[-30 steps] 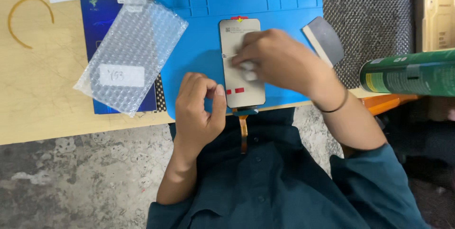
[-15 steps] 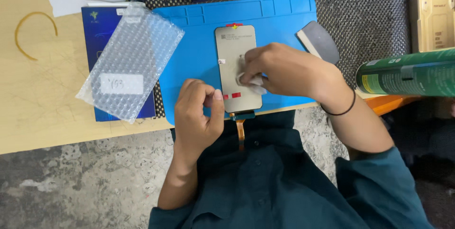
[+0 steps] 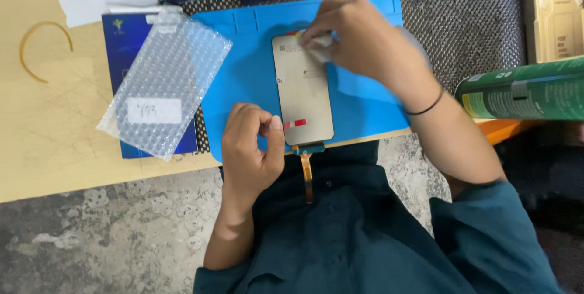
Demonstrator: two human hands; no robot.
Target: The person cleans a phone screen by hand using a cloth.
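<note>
Wooden table [image 3: 48, 148] is carrying everything here, with a dark mesh mat [image 3: 462, 26] lying over its far right part. Blue mat [image 3: 243, 81] is sitting at the near edge, and a phone screen [image 3: 302, 90] is lying face down along its middle, its orange flex cable [image 3: 307, 175] hanging off the table edge toward the person's lap. A bubble-wrap bag [image 3: 164, 90] with a white label is resting just left of the mat, half over a dark blue box [image 3: 118, 38]. A green can [image 3: 523, 90] is lying on its side at the right, with a tan box [image 3: 556, 20] beyond it.

The right hand [image 3: 365, 44] is working at the far end of the screen, its fingers [image 3: 310, 35] pressed together around a small white wad [image 3: 322, 41]; blur is hiding just how they grip it. The left hand [image 3: 249, 148] is resting at the near end, its fingers curled in and its thumb [image 3: 277, 142] pressing the screen's near left edge to steady it.

Judging by this, the wiping of the screen's back looks to be under way rather than done: the wad is sitting at the top edge, the red stickers near the bottom are in place, and the bag is lying empty.
</note>
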